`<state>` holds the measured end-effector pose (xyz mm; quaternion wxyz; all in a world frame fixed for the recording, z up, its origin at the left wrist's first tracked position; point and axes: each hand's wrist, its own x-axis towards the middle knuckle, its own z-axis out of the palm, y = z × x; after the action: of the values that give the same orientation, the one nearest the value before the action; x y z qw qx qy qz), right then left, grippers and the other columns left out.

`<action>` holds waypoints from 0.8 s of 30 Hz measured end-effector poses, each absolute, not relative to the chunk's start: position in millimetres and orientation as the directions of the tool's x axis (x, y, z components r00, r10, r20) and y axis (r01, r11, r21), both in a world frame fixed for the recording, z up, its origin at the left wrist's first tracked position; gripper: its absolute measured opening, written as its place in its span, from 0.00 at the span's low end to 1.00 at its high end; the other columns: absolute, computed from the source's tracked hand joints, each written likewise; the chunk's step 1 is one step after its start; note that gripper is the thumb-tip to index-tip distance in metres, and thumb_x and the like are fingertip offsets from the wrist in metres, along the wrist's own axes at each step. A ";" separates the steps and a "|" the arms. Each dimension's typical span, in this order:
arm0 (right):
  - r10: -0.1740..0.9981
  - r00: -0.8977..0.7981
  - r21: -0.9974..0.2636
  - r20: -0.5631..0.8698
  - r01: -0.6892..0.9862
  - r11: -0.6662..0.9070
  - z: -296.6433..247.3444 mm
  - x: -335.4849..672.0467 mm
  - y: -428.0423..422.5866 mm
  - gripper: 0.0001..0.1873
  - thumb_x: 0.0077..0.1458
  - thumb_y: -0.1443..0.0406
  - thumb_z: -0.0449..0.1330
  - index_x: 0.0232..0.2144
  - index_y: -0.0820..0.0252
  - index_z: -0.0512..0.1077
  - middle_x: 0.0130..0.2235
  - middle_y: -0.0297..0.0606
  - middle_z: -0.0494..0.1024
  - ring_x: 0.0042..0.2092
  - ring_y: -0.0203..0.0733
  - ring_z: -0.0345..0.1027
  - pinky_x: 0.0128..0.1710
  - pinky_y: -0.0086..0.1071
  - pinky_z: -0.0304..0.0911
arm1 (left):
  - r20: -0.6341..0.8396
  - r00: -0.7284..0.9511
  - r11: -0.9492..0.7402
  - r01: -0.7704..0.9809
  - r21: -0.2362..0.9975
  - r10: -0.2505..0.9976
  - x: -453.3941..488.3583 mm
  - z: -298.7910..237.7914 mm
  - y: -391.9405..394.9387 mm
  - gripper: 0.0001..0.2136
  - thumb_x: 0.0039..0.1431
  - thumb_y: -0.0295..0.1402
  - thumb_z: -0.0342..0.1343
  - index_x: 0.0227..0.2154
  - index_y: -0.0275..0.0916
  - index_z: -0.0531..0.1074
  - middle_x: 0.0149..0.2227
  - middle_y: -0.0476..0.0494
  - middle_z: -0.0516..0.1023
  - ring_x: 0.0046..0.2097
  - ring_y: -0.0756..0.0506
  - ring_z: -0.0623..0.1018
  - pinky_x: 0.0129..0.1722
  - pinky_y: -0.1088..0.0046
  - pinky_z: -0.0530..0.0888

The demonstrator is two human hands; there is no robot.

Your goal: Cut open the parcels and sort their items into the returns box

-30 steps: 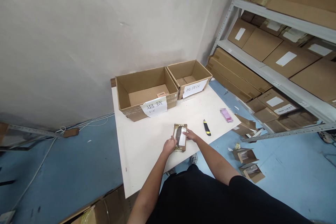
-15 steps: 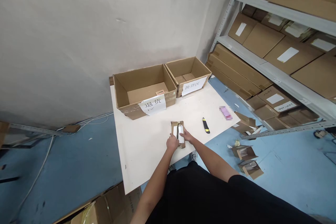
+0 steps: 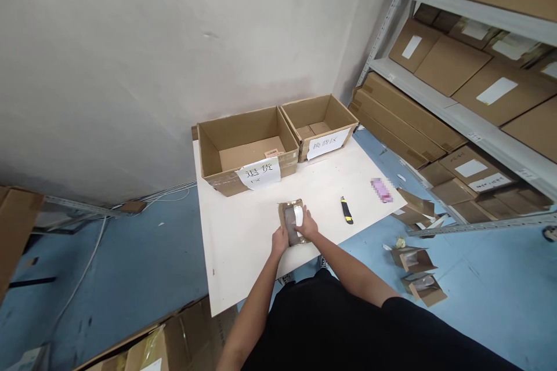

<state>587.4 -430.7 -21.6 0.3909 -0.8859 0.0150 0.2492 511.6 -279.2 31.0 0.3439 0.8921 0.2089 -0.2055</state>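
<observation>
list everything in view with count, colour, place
table: 1, white, centre
cardboard parcel: 1, brown, table's near side
utility knife: 1, black-yellow, beside parcel
pixelated item: 1, pink, table right
open boxes: 2, brown, table's far side
small box: 1, tan, in left box
paper signs: 2, white, box fronts
shelving rack: 1, light grey, right
floor: 1, blue, below
cartons: many, brown, rack and floor
cables: several, white, floor left
left hand: 1, bare, parcel's left
right hand: 1, bare, parcel's right
</observation>
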 end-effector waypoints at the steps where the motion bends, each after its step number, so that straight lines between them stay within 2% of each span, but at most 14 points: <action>1: 0.142 0.883 -0.633 -0.448 -0.201 -0.747 -21.5 585.9 -421.0 0.65 0.43 0.64 0.73 0.75 0.52 0.40 0.75 0.54 0.46 0.67 0.66 0.60 0.62 0.48 0.60 | -0.505 0.823 -0.674 0.528 0.516 0.258 511.6 31.0 -280.8 0.22 0.73 0.33 0.36 0.51 0.35 0.76 0.51 0.34 0.83 0.53 0.41 0.80 0.51 0.68 0.74; 3: 0.140 0.885 -0.586 -0.444 -0.169 -0.792 -19.5 585.1 -406.8 0.62 0.44 0.66 0.71 0.74 0.54 0.43 0.72 0.57 0.53 0.63 0.66 0.65 0.59 0.47 0.62 | -0.501 0.812 -0.671 0.552 0.495 0.299 513.3 31.6 -280.3 0.22 0.73 0.33 0.36 0.51 0.36 0.76 0.51 0.34 0.83 0.53 0.40 0.80 0.52 0.68 0.73; 5: 0.176 0.879 -0.609 -0.442 -0.150 -0.779 -15.6 587.1 -401.7 0.59 0.46 0.67 0.69 0.74 0.57 0.45 0.67 0.58 0.64 0.61 0.65 0.68 0.58 0.46 0.63 | -0.501 0.804 -0.671 0.566 0.479 0.320 516.9 32.9 -276.0 0.21 0.72 0.32 0.37 0.51 0.36 0.76 0.51 0.34 0.83 0.54 0.40 0.80 0.52 0.68 0.73; 8: 0.231 0.868 -0.681 -0.440 -0.155 -0.715 -9.5 591.7 -406.9 0.57 0.46 0.65 0.70 0.73 0.54 0.47 0.59 0.52 0.75 0.59 0.63 0.70 0.56 0.44 0.63 | -0.502 0.804 -0.677 0.563 0.473 0.318 522.4 35.6 -269.9 0.20 0.72 0.32 0.38 0.50 0.36 0.76 0.50 0.35 0.83 0.53 0.39 0.81 0.52 0.68 0.73; 11: 0.205 0.869 -0.659 -0.451 -0.169 -0.733 -8.9 590.9 -410.8 0.61 0.44 0.63 0.72 0.73 0.50 0.43 0.62 0.50 0.71 0.60 0.62 0.69 0.55 0.44 0.64 | -0.496 0.815 -0.686 0.545 0.482 0.300 524.0 38.0 -271.7 0.19 0.72 0.33 0.40 0.50 0.38 0.76 0.50 0.36 0.83 0.54 0.40 0.81 0.52 0.68 0.73; 14: 0.134 0.869 -0.554 -0.475 -0.178 -0.813 -14.8 584.7 -404.7 0.68 0.42 0.63 0.73 0.75 0.50 0.37 0.70 0.57 0.57 0.61 0.64 0.68 0.56 0.45 0.64 | -0.485 0.823 -0.694 0.534 0.483 0.295 521.7 39.1 -278.1 0.18 0.72 0.32 0.41 0.53 0.37 0.75 0.50 0.35 0.83 0.53 0.39 0.81 0.52 0.67 0.73; 16: 0.114 0.867 -0.546 -0.484 -0.198 -0.814 -19.3 581.3 -400.0 0.68 0.42 0.66 0.71 0.75 0.51 0.35 0.70 0.59 0.54 0.60 0.65 0.69 0.56 0.45 0.64 | -0.483 0.824 -0.697 0.533 0.480 0.297 519.9 38.9 -280.4 0.18 0.71 0.32 0.42 0.55 0.36 0.74 0.49 0.34 0.84 0.52 0.39 0.82 0.52 0.67 0.73; 20: 0.192 0.868 -0.665 -0.458 -0.191 -0.722 -19.5 582.8 -405.7 0.63 0.41 0.68 0.69 0.75 0.55 0.42 0.68 0.59 0.60 0.63 0.66 0.66 0.59 0.46 0.62 | -0.482 0.821 -0.695 0.539 0.477 0.306 518.4 36.2 -277.9 0.19 0.72 0.32 0.41 0.55 0.36 0.74 0.50 0.33 0.83 0.53 0.39 0.81 0.51 0.67 0.73; 22: 0.256 0.862 -0.735 -0.438 -0.179 -0.654 -13.8 587.4 -414.7 0.60 0.40 0.68 0.67 0.73 0.57 0.47 0.66 0.55 0.64 0.65 0.62 0.63 0.61 0.45 0.61 | -0.481 0.822 -0.692 0.539 0.481 0.306 518.8 34.0 -276.2 0.18 0.72 0.33 0.41 0.55 0.36 0.74 0.50 0.34 0.83 0.53 0.39 0.81 0.52 0.67 0.73; 24: 0.293 0.846 -0.801 -0.445 -0.230 -0.553 -6.2 593.0 -423.6 0.55 0.40 0.67 0.64 0.71 0.56 0.52 0.63 0.49 0.71 0.63 0.58 0.65 0.60 0.44 0.63 | -0.480 0.823 -0.688 0.539 0.486 0.305 519.3 31.5 -274.9 0.18 0.72 0.33 0.43 0.55 0.36 0.74 0.49 0.33 0.84 0.53 0.39 0.82 0.51 0.67 0.73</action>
<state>593.0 -423.6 -6.2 0.4725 -0.8366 -0.0186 0.2767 519.3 -274.9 31.5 0.3180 0.9001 0.2343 -0.1838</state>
